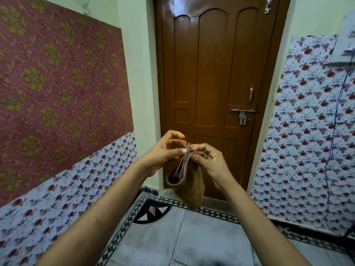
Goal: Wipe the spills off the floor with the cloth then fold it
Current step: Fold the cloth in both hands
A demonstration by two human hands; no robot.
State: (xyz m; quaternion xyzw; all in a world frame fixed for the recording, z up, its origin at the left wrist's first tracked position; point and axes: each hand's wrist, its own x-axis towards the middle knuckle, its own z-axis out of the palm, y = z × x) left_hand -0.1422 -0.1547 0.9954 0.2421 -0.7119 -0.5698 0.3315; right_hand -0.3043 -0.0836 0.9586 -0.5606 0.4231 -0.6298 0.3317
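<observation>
The door (pixel 211 83) and floor (pixel 182 237) lie beyond your raised arms. The cloth (pixel 189 181) hangs in midair, long axis vertical, tip downward, probably so its layers align for folding. Your left hand (pixel 165 152) and right hand (pixel 209 162) pinch its top edges together.

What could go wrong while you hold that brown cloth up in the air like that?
1. The cloth hangs only from its top corners, pinched by the fingertips of the left hand and right hand. A loose pinch could let it drop onto the floor.
2. The lower layers sag open unevenly, so the fold may come out crooked.
3. If the cloth is damp from wiping, it might drip on the tiles; I cannot tell.
</observation>
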